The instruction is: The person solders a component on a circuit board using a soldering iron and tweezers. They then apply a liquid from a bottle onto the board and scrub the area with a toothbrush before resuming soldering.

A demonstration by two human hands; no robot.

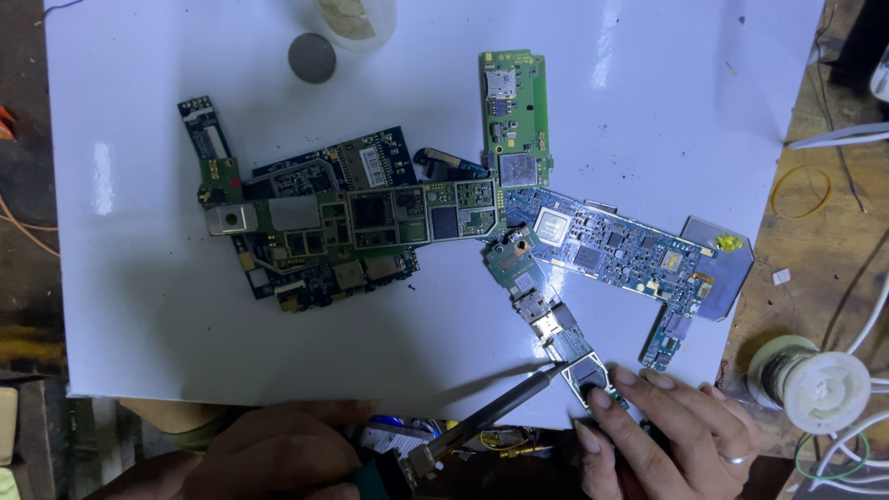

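While many circuit boards lie spread on the white sheet (185, 352), the hands are busy with just one, the narrow board (546, 319) near the bottom edge. It is long and thin. Its long side runs on a slant, from up near the middle of the sheet down to the right, and its low end reaches the right hand (671, 435).

The right hand is the nearer one. Its fingers (602, 400) are stretched out fairly flat and press on the low end of the narrow board. The hand pins the board down; it is not closed around it.

The left hand (278, 454) is low in the picture, curled around the handle of a soldering iron (482, 421). I think the grip is tight, but the handle is dark and partly hidden. The iron points up and to the right, and its tip sits at the dark square part on the narrow board, just beside the right fingertips.

Further up lie the blue board (620, 250), the tall green board (514, 116) and a wide green board (370, 218). A spool of wire (820, 389) stands off the sheet, right of the hands.
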